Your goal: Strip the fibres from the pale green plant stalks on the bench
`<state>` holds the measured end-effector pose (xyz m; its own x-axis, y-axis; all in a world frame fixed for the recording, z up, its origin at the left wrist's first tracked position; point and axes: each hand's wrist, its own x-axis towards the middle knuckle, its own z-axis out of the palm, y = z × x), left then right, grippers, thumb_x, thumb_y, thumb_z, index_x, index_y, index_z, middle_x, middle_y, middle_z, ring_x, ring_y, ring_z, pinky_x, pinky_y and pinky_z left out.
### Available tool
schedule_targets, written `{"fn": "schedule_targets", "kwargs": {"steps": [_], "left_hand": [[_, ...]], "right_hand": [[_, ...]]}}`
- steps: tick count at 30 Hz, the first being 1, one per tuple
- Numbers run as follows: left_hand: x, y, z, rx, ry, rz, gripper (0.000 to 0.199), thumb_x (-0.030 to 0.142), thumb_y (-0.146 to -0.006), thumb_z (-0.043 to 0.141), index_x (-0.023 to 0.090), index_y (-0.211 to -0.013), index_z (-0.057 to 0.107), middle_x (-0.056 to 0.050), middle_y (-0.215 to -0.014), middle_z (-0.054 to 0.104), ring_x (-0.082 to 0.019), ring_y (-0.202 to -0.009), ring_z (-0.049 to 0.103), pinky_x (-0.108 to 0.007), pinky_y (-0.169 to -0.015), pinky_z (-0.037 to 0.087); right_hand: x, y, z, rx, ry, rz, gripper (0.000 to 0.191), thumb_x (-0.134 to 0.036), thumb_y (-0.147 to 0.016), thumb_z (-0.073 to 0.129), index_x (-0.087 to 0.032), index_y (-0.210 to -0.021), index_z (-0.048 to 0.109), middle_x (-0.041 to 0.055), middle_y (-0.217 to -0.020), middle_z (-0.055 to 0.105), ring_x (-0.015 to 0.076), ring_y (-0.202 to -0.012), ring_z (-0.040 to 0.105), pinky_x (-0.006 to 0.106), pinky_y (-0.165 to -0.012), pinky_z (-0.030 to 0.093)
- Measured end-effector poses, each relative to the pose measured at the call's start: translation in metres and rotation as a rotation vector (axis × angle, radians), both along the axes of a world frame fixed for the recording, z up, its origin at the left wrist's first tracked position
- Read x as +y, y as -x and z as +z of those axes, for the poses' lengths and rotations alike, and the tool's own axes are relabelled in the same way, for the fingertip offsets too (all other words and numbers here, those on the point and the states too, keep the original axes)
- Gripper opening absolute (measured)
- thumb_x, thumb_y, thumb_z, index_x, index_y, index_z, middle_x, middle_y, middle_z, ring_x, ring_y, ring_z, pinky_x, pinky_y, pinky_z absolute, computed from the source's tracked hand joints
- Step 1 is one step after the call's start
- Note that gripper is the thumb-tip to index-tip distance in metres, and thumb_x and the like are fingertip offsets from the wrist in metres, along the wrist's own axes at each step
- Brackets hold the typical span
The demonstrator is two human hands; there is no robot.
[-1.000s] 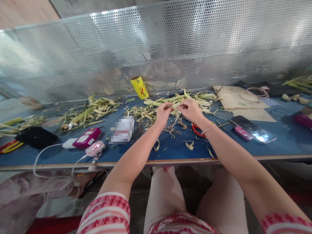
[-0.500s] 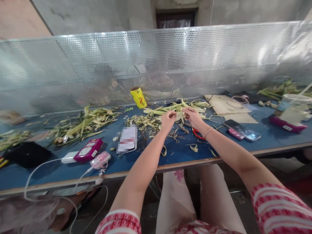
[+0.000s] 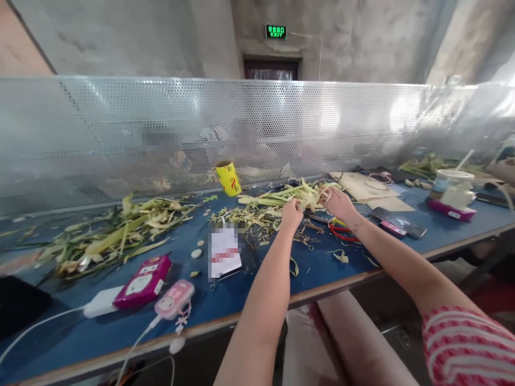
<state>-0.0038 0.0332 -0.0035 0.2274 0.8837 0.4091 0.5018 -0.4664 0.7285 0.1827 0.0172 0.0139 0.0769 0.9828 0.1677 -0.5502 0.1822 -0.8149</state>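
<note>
Over a heap of leafy scraps, my left hand (image 3: pixel 292 213) is closed, its fingertips pinching a pale green corn husk (image 3: pixel 309 199). My right hand (image 3: pixel 338 205) is at the other side of this husk, its fingers bent and slightly blurred around a thin pale strip of it. Long green husk leaves (image 3: pixel 277 197) lie just behind the hands. Dry, curled shreds (image 3: pixel 257 219) are spread to the left of them. Beneath my right wrist lies a tool with red and yellow handles (image 3: pixel 341 231), partly covered.
A yellow cardboard tube (image 3: pixel 228 179) stands tilted near the perforated metal screen (image 3: pixel 161 107). Left are a husk pile (image 3: pixel 120 233), a purple pack (image 3: pixel 145 281), a pink charging device (image 3: pixel 175 299) and a white-covered pad (image 3: pixel 225 252). Right are phones (image 3: pixel 402 222), cardboard (image 3: pixel 358 187) and a plastic cup (image 3: pixel 450 187).
The view has tilted up and shifted, bringing an exit sign into sight. My hands have moved a little apart, and the right fingers are looser than before.
</note>
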Motion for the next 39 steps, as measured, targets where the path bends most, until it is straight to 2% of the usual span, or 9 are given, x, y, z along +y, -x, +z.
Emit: {"fn": "schedule_targets", "kwargs": {"steps": [5,11,13,17,21,25,29,34,39], "left_hand": [[0.000,0.001,0.002,0.060,0.021,0.111,0.012,0.015,-0.074,0.058,0.018,-0.084,0.063,-0.010,-0.081,0.068,-0.025,-0.086,0.064,-0.036,-0.083,0.046],[-0.002,0.004,-0.001,-0.148,0.061,0.000,0.019,0.013,-0.073,0.057,0.020,-0.090,0.064,-0.006,-0.072,0.065,-0.023,-0.077,0.062,-0.037,-0.083,0.046],[-0.002,0.002,-0.001,-0.226,0.007,-0.025,0.025,0.012,-0.074,0.056,0.020,-0.097,0.064,-0.007,-0.086,0.068,-0.022,-0.083,0.062,-0.036,-0.085,0.047],[-0.005,-0.002,0.002,-0.225,-0.045,-0.130,0.029,0.014,-0.073,0.062,0.017,-0.102,0.065,-0.012,-0.116,0.064,-0.020,-0.088,0.063,-0.034,-0.082,0.049],[-0.011,-0.005,0.002,-0.138,-0.002,-0.190,0.023,0.017,-0.075,0.063,0.016,-0.097,0.065,-0.010,-0.103,0.069,-0.019,-0.087,0.064,-0.032,-0.081,0.049],[-0.014,-0.007,0.002,-0.091,0.026,-0.142,0.007,0.016,-0.076,0.059,0.015,-0.079,0.066,-0.005,-0.079,0.069,-0.017,-0.076,0.062,-0.030,-0.078,0.048],[-0.012,-0.006,0.005,0.014,0.017,-0.129,0.020,0.012,-0.077,0.052,0.015,-0.064,0.066,-0.001,-0.062,0.065,-0.016,-0.066,0.059,-0.027,-0.070,0.046],[-0.008,0.005,0.006,-0.004,0.017,0.002,0.022,0.007,-0.071,0.055,0.019,-0.075,0.074,-0.001,-0.071,0.072,-0.019,-0.072,0.064,-0.028,-0.073,0.048],[-0.011,0.013,0.006,0.006,-0.036,0.072,0.025,0.008,-0.072,0.054,0.020,-0.078,0.076,-0.004,-0.078,0.074,-0.021,-0.078,0.067,-0.030,-0.078,0.049]], "right_hand": [[0.006,-0.019,-0.002,-0.107,-0.047,-0.038,0.018,-0.039,-0.075,0.067,-0.027,-0.078,0.053,-0.0030,-0.090,0.069,0.0172,-0.091,0.065,0.038,-0.080,0.055],[0.000,-0.010,0.009,-0.296,-0.066,-0.106,0.028,-0.047,-0.074,0.066,-0.026,-0.078,0.048,-0.0006,-0.094,0.069,0.0191,-0.099,0.065,0.035,-0.074,0.056],[-0.003,-0.003,0.011,-0.281,-0.044,-0.112,0.026,-0.045,-0.075,0.065,-0.025,-0.079,0.048,0.0001,-0.095,0.069,0.0185,-0.099,0.065,0.033,-0.072,0.055],[-0.003,0.008,0.005,-0.177,-0.052,0.020,0.021,-0.034,-0.073,0.069,-0.024,-0.082,0.053,-0.0014,-0.093,0.069,0.0156,-0.088,0.066,0.028,-0.066,0.054],[0.000,0.017,-0.003,-0.196,-0.090,0.195,0.032,-0.021,-0.064,0.074,-0.024,-0.094,0.060,-0.0002,-0.094,0.069,0.0135,-0.081,0.066,0.025,-0.065,0.053],[0.000,0.025,-0.005,-0.282,-0.145,0.237,0.052,-0.014,-0.056,0.074,-0.025,-0.104,0.059,0.0000,-0.098,0.068,0.0138,-0.084,0.065,0.025,-0.068,0.053],[0.001,0.026,-0.005,-0.401,-0.205,0.166,0.055,-0.013,-0.053,0.073,-0.025,-0.103,0.055,-0.0037,-0.090,0.063,0.0108,-0.077,0.061,0.024,-0.069,0.051],[0.004,0.022,-0.002,-0.626,-0.224,0.066,0.045,-0.012,-0.053,0.067,-0.021,-0.094,0.052,-0.0036,-0.086,0.055,0.0094,-0.073,0.056,0.022,-0.061,0.046],[-0.001,0.023,-0.003,-0.736,-0.210,0.218,0.040,-0.006,-0.051,0.064,-0.022,-0.085,0.049,-0.0025,-0.084,0.054,0.0119,-0.074,0.058,0.025,-0.061,0.047]]}}
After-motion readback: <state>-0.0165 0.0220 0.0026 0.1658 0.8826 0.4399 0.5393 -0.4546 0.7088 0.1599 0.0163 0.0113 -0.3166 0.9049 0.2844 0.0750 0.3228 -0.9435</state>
